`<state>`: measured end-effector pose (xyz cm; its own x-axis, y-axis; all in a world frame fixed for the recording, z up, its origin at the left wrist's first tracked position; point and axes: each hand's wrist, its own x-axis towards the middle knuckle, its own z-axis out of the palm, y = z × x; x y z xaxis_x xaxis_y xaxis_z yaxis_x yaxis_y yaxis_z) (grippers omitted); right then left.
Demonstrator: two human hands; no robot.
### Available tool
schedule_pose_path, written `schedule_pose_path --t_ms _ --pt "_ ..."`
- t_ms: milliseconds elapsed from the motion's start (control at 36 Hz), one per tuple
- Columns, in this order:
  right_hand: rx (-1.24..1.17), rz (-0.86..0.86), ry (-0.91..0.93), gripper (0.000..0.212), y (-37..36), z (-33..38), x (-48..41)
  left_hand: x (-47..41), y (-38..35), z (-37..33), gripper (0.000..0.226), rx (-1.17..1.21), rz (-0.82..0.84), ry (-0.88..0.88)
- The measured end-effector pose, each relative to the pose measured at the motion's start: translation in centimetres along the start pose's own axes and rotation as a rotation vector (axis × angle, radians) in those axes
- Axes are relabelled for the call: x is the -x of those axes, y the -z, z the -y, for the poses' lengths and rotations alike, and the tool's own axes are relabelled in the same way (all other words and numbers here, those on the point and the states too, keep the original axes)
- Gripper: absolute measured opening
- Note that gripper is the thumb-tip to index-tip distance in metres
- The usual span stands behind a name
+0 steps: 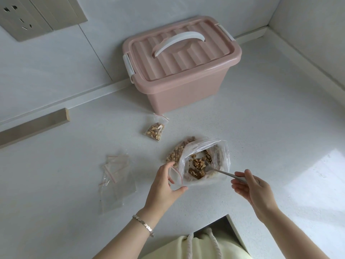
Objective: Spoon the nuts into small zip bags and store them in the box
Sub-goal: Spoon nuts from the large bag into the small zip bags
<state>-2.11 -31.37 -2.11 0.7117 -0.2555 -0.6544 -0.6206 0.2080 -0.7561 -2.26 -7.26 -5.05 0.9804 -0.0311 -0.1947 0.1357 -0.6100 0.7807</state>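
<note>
Pinching the rim of a small zip bag [175, 177], the left hand [165, 181] curls thumb and fingers round its red-striped mouth and holds it agape just below centre of the frame. To the lower right, the right hand [254, 190] grasps the handle of a spoon [223, 173], whose bowl sits heaped with nuts [198, 163] inside the large clear bag [207, 156] at centre. The small bag's mouth lies touching the large bag's near edge, so the carry looks short.

One filled bag [154, 130] lies sealed above centre, near the pink box [179, 86], which stands at upper centre with its lid on and white handle [179, 41] folded flat. A loose heap of empty zip bags [115, 176] lies at left on the white counter [261, 128].

The small bag looks thin, limp and slippery. It would likely fold shut if let go, so the stiffer zip strip seems the best place to hold it. The nuts seem light, brittle and loose, apt to roll off a tilted spoon. The box looks rigid, and its end latches probably need undoing first.
</note>
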Motion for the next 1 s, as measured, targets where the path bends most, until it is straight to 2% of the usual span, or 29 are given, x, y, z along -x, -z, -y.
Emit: schedule_pose_path --t_ms 278,389,528,778,889,1000 --pt "0.115 0.017 0.185 0.036 -0.4 3.6 1.4 -0.5 0.0 0.9 0.074 -0.102 -0.035 -0.041" --pt "0.163 0.082 0.202 0.038 -1.7 4.9 1.9 -0.6 0.2 0.9 0.066 -0.139 -0.034 -0.063" --pt "0.199 0.12 0.202 0.038 -3.4 5.3 1.8 -1.0 0.3 0.8 0.07 -0.172 -0.004 -0.075" --pt "0.06 0.083 0.128 0.038 -3.8 4.6 1.4 -1.4 0.2 -0.5 0.061 -0.107 -0.064 0.02" --pt "-0.023 0.089 0.097 0.038 -4.4 3.9 1.6 -1.8 -0.1 -1.0 0.051 -0.08 -0.103 0.045" --pt "-0.064 0.086 0.086 0.038 -5.0 3.1 1.9 -2.1 -0.3 -1.2 0.056 -0.061 -0.11 0.06"
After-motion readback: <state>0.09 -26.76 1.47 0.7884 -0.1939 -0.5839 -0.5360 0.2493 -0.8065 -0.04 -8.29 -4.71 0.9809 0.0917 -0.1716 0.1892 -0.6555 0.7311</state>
